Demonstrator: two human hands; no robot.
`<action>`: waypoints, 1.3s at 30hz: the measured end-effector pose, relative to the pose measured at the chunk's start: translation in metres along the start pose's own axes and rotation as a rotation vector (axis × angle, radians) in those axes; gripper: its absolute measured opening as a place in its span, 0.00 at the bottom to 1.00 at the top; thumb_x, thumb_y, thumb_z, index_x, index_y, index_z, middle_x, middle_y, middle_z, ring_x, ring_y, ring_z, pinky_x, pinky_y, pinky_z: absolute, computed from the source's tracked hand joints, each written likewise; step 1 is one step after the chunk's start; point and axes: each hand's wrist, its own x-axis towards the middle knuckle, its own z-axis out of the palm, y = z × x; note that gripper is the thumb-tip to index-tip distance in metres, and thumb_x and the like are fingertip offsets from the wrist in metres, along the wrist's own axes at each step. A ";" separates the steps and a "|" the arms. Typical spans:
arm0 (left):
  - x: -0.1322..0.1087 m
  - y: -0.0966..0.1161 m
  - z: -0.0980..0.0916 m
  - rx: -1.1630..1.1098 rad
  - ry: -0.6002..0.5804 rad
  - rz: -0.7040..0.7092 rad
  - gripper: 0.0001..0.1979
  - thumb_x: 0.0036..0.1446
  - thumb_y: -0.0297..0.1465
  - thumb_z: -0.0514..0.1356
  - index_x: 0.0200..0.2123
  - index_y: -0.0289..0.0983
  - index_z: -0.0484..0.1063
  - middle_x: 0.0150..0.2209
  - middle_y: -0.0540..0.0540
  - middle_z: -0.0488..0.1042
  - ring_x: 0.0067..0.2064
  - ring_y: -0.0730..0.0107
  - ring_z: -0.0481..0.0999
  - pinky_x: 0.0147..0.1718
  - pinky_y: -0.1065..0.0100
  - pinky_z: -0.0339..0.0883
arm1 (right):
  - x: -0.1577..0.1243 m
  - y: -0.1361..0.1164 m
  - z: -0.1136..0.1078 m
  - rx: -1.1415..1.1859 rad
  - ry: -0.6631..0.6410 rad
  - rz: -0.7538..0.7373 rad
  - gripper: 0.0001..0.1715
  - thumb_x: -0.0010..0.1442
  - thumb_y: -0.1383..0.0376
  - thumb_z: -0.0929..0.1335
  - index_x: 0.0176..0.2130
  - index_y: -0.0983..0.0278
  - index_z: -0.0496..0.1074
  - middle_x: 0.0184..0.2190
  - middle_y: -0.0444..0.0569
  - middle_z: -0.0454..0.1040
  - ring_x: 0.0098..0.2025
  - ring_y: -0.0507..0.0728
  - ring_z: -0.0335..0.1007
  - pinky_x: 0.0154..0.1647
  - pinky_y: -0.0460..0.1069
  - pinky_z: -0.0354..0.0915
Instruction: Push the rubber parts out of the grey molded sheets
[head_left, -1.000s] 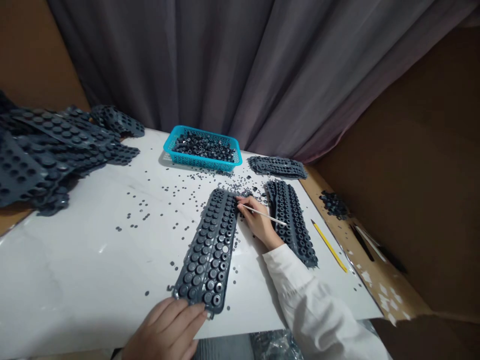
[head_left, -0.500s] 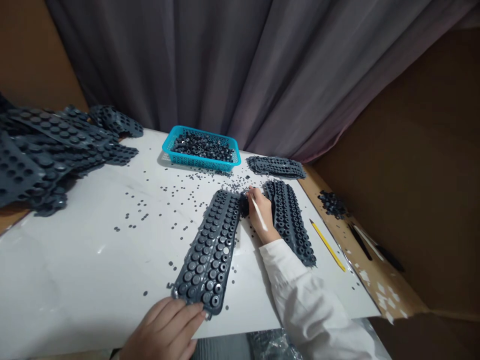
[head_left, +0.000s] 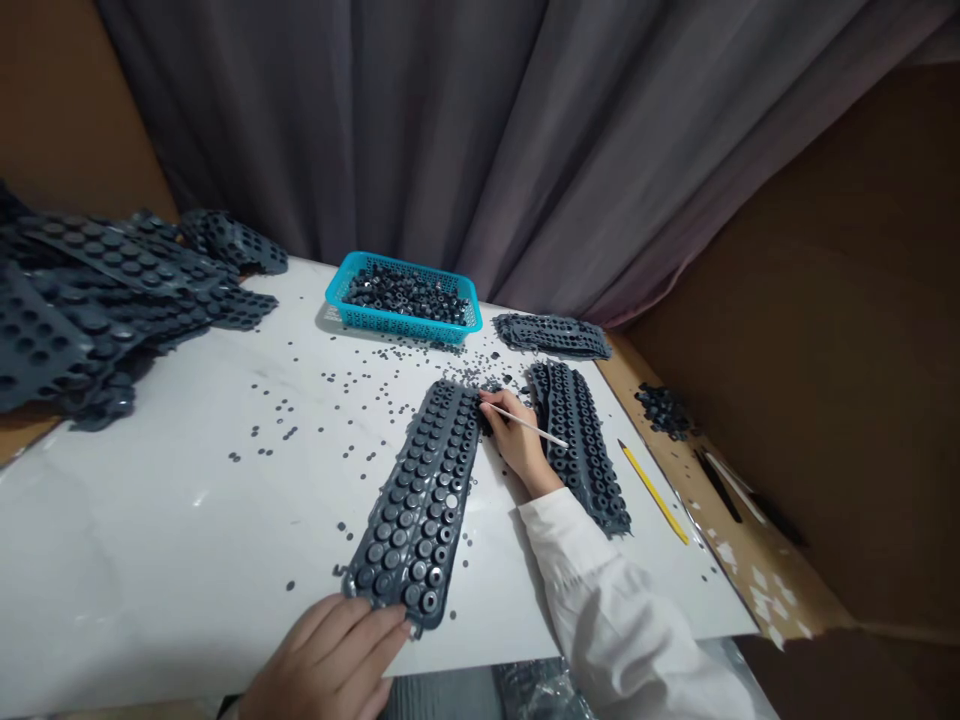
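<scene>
A long dark grey moulded rubber sheet point(head_left: 420, 490) with rows of round studs lies lengthwise before me. Its near end is under the fingers of my left hand point(head_left: 330, 655), which grip the edge. My right hand point(head_left: 514, 430) pinches a thin white stick point(head_left: 536, 430), its back end pointing right over the wrist. The fingertips are by the sheet's far right corner and hide the stick's front tip. One stud hole on the right side of the sheet holds a pale round spot point(head_left: 451, 501). Beside the right hand lies another studded rubber sheet stack point(head_left: 581, 440).
A blue basket point(head_left: 405, 325) full of small dark rubber pieces stands at the back. Studded sheets point(head_left: 112, 290) are heaped at left; a folded stack point(head_left: 553, 335) lies far right. Tiny dark discs are scattered across the white tabletop point(head_left: 187, 540). A yellow pencil point(head_left: 652, 490) lies at right.
My right hand has shifted slightly left to the sheet's far corner, and the white stick has swung flatter, towards the right. My left hand and the sheet stay put.
</scene>
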 end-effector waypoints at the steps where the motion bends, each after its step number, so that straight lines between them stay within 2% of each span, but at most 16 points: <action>1: 0.000 0.000 0.000 -0.001 0.010 0.005 0.18 0.67 0.32 0.45 0.37 0.41 0.75 0.37 0.56 0.79 0.36 0.71 0.71 0.46 0.68 0.57 | 0.001 0.000 0.000 -0.025 0.001 0.003 0.09 0.61 0.59 0.63 0.34 0.62 0.67 0.39 0.52 0.78 0.43 0.59 0.74 0.41 0.51 0.66; 4: 0.001 0.000 0.001 -0.007 0.014 -0.003 0.17 0.66 0.30 0.46 0.37 0.40 0.75 0.36 0.55 0.79 0.36 0.71 0.71 0.47 0.68 0.56 | 0.002 0.001 0.001 -0.093 0.039 0.027 0.10 0.61 0.59 0.62 0.32 0.62 0.67 0.34 0.50 0.77 0.35 0.58 0.73 0.36 0.49 0.65; 8: -0.001 -0.001 0.002 -0.019 0.014 -0.013 0.16 0.65 0.28 0.47 0.37 0.40 0.75 0.36 0.54 0.79 0.37 0.72 0.72 0.49 0.70 0.56 | 0.004 0.002 -0.002 -0.177 0.183 0.077 0.15 0.63 0.58 0.58 0.32 0.63 0.66 0.31 0.50 0.75 0.31 0.57 0.70 0.35 0.49 0.62; 11: -0.002 -0.001 0.002 -0.013 0.021 -0.010 0.15 0.64 0.28 0.48 0.38 0.41 0.75 0.36 0.54 0.79 0.37 0.72 0.72 0.50 0.70 0.56 | 0.005 -0.003 -0.007 -0.194 0.264 0.098 0.14 0.63 0.57 0.59 0.35 0.63 0.66 0.35 0.53 0.76 0.36 0.58 0.72 0.39 0.51 0.63; 14: -0.001 0.000 0.001 -0.011 0.033 -0.003 0.15 0.64 0.27 0.48 0.38 0.40 0.75 0.37 0.53 0.79 0.38 0.71 0.72 0.50 0.68 0.56 | 0.003 -0.020 -0.012 -0.094 0.304 0.065 0.11 0.62 0.59 0.61 0.36 0.63 0.66 0.43 0.57 0.75 0.50 0.62 0.69 0.49 0.54 0.62; 16: -0.001 0.001 0.000 -0.001 0.016 0.002 0.15 0.64 0.27 0.48 0.39 0.40 0.75 0.37 0.52 0.79 0.39 0.69 0.73 0.49 0.67 0.56 | -0.006 -0.038 -0.015 0.008 0.271 0.055 0.09 0.62 0.61 0.63 0.34 0.63 0.67 0.44 0.56 0.75 0.56 0.62 0.64 0.53 0.56 0.60; 18: -0.001 0.001 -0.002 0.011 0.000 0.009 0.15 0.65 0.27 0.48 0.39 0.40 0.75 0.38 0.53 0.79 0.39 0.69 0.73 0.49 0.66 0.57 | -0.023 -0.058 -0.016 0.109 0.214 0.081 0.08 0.61 0.61 0.64 0.33 0.62 0.69 0.45 0.55 0.74 0.56 0.62 0.64 0.54 0.59 0.60; 20: -0.001 0.001 -0.003 0.017 0.001 0.013 0.15 0.64 0.27 0.48 0.39 0.40 0.75 0.38 0.53 0.79 0.39 0.70 0.73 0.48 0.66 0.57 | -0.050 -0.080 -0.016 0.189 0.075 0.085 0.06 0.61 0.63 0.65 0.33 0.62 0.71 0.46 0.53 0.74 0.54 0.62 0.67 0.53 0.59 0.62; 22: -0.001 0.001 -0.004 0.022 -0.006 0.027 0.14 0.64 0.27 0.49 0.39 0.39 0.75 0.39 0.52 0.79 0.40 0.70 0.74 0.49 0.66 0.57 | -0.081 -0.097 -0.014 0.233 -0.061 0.050 0.05 0.60 0.65 0.66 0.33 0.61 0.73 0.42 0.52 0.76 0.50 0.60 0.70 0.49 0.57 0.66; 24: 0.000 0.000 -0.006 0.037 -0.031 0.061 0.14 0.63 0.26 0.49 0.40 0.37 0.75 0.39 0.50 0.79 0.41 0.69 0.74 0.48 0.66 0.59 | -0.111 -0.109 -0.011 0.244 -0.142 -0.011 0.03 0.59 0.67 0.67 0.35 0.61 0.73 0.40 0.53 0.77 0.45 0.59 0.72 0.46 0.55 0.68; 27: 0.003 -0.001 -0.009 0.074 -0.059 0.126 0.14 0.62 0.23 0.49 0.40 0.35 0.74 0.39 0.48 0.79 0.42 0.68 0.75 0.46 0.65 0.62 | -0.143 -0.113 -0.005 0.271 -0.223 -0.137 0.06 0.59 0.71 0.67 0.38 0.61 0.72 0.40 0.53 0.77 0.45 0.58 0.72 0.46 0.54 0.69; 31: 0.005 -0.003 -0.011 0.101 -0.062 0.185 0.12 0.60 0.22 0.51 0.40 0.33 0.74 0.39 0.46 0.79 0.42 0.66 0.76 0.45 0.64 0.65 | -0.158 -0.108 0.001 0.256 -0.253 -0.254 0.08 0.58 0.71 0.68 0.39 0.62 0.72 0.44 0.54 0.76 0.47 0.57 0.71 0.47 0.53 0.69; 39: 0.003 -0.005 -0.013 0.073 -0.078 0.227 0.11 0.59 0.22 0.53 0.41 0.31 0.73 0.40 0.42 0.78 0.43 0.62 0.75 0.43 0.61 0.68 | -0.159 -0.105 0.004 0.154 -0.240 -0.368 0.05 0.60 0.69 0.67 0.40 0.63 0.71 0.44 0.56 0.77 0.49 0.58 0.72 0.49 0.54 0.71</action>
